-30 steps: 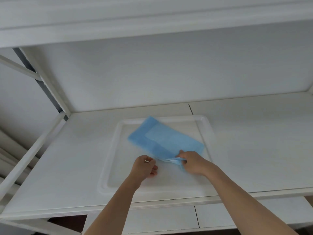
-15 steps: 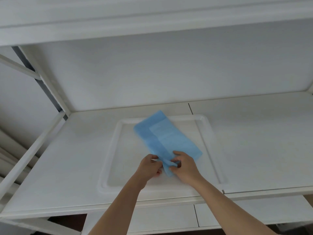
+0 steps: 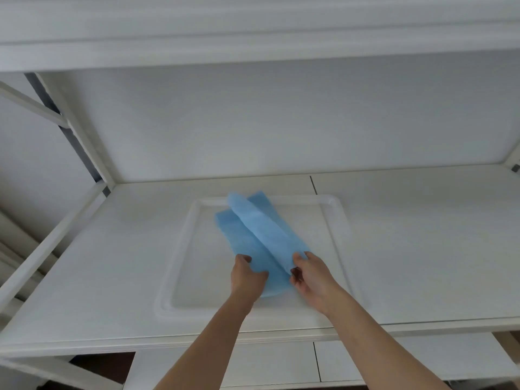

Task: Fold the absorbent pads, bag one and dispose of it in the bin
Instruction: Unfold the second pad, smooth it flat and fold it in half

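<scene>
The blue absorbent pad (image 3: 254,235) lies slantwise on the white tray (image 3: 183,249), its far corners reaching up over the tray's back rim and its near end down by my hands. One long flap of it stands curled up along the middle like a loose roll, running from the far end toward me, with flat blue sheet showing on either side of it. My left hand (image 3: 247,280) rests on the near left part of the pad, thumb laid across the blue surface; the other fingers are tucked out of my sight, so I cannot tell whether they curl under the edge. My right hand (image 3: 312,280) is at the near end of the raised flap, fingers bent and pinching its edge, the thumb up against the right side of the fold. Both forearms come in bare from the bottom of the view. The tray sits flat on a white shelf (image 3: 84,277) made of panels with a seam running back behind the tray. A white back wall (image 3: 281,122) rises behind it, another shelf board (image 3: 253,29) hangs overhead, and white frame rails (image 3: 47,249) slant down the left side.
</scene>
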Tool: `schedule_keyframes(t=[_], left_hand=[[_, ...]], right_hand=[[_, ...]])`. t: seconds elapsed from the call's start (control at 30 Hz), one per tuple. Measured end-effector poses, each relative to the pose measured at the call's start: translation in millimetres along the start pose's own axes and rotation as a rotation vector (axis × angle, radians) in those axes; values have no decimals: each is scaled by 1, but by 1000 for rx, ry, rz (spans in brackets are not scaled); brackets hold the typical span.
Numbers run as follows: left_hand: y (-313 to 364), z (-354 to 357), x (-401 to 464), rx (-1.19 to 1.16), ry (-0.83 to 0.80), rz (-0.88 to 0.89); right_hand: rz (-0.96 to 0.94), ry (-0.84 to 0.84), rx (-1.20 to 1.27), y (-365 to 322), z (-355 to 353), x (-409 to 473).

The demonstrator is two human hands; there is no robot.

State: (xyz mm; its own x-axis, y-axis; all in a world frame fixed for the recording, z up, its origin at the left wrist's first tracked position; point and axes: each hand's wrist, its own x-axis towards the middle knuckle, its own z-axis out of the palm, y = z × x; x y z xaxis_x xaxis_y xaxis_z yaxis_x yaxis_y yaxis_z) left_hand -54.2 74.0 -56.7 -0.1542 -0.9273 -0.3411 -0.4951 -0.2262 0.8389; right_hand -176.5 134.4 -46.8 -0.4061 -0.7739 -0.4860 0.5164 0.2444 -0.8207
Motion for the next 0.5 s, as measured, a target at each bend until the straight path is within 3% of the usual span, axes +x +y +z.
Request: schedule_keyframes(t=[0.27, 0.4, 0.5], left_hand=[[-1, -24, 8, -34, 84, 0], [-4, -41, 12, -55, 150, -29], [-8, -50, 14, -82, 174, -51]], right_hand=[[-194, 220, -13, -25, -24, 0], [-347, 440, -183, -26, -44, 3], [-397, 516, -299, -27, -58, 2]])
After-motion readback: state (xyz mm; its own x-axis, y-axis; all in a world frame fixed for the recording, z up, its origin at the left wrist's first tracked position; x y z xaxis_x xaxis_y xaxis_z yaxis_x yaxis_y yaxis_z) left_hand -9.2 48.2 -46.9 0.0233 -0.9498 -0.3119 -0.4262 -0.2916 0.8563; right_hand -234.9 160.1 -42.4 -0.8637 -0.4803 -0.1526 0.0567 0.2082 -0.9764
